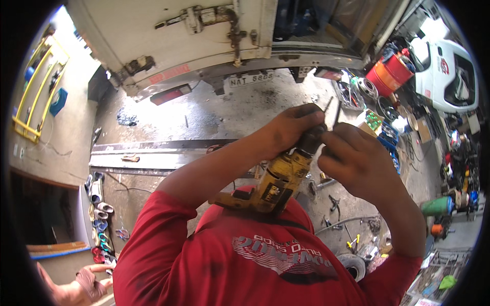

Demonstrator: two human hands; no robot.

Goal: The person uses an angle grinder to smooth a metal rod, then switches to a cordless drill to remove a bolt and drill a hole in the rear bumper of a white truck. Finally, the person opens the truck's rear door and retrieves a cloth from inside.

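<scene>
The yellow drill (278, 178) leans on the red shirt (219, 255), near centre; the left hand (301, 122) is closed around its chuck (309, 143). The right hand (352, 158) curls beside it, its hold hidden. Far right, a tray (353, 107) holds jumbled items (349, 94), a box (364, 127) green pieces (373, 120); clutter (400, 55) tops a red drum (385, 76).

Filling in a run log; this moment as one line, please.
left grip: on dark metal chuck; right grip: curled beside chuck, contents unclear; yellow-and-black power drill: before red shirt
</scene>
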